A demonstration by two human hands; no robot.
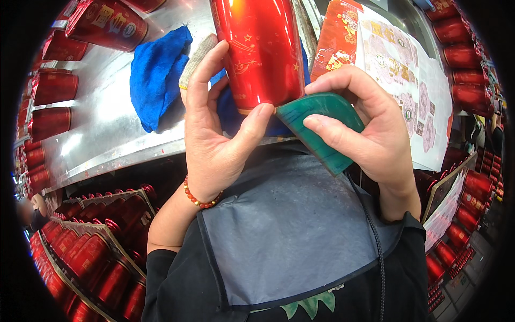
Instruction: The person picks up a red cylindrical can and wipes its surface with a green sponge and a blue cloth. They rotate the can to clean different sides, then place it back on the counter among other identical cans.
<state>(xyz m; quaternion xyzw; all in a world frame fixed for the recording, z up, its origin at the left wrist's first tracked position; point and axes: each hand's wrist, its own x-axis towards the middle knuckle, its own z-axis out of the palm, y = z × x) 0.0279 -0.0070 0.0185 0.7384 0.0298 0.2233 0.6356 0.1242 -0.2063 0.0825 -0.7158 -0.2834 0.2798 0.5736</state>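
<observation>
A glossy red bottle [262,53] with gold stars and fine line patterns lies on the metal table, its near end toward me. My left hand [222,129] steadies it, fingers along its left side and thumb at the near rim. A grey knitted finger sleeve [197,61] with a yellow edge covers one left finger. Between thumb and fingers, my right hand [370,123] grips a green scraper [324,129] with a rounded edge. One corner of the scraper meets the bottle's near rim, close to my left thumb.
A crumpled blue cloth [158,78] is left of the bottle; more blue fabric shows beneath it. Printed decal sheets [407,80] lie at the right beside a red-and-gold sheet [337,40]. Similar red bottles [107,24] crowd the table's left, and racks of them [88,252] flank me.
</observation>
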